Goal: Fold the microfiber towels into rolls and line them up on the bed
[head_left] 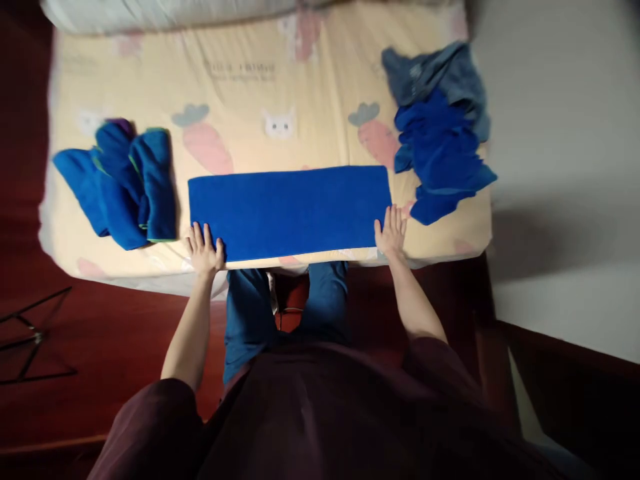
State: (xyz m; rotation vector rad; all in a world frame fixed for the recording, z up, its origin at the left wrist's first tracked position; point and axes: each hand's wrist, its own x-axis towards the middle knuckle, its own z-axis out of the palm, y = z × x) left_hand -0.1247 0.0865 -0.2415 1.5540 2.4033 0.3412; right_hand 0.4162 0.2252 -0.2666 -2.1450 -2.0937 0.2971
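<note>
A blue towel lies flat in a long rectangle near the front edge of the bed. My left hand rests on its near left corner, fingers spread and pointing away from me. At the opposite short end, my right hand lies with outstretched fingers on the towel's right edge, partly over the bedsheet. Neither hand grips the cloth. Left of the towel sit several rolled or folded blue cloths with green edging. To the right is a crumpled pile of bright blue cloths, with a grey-blue cloth behind it.
The bed has a pale yellow sheet printed with carrots and cat faces. A light-coloured bolster or rolled bedding runs along the back. A white wall stands close on the right. Black metal stand legs show on the dark red floor.
</note>
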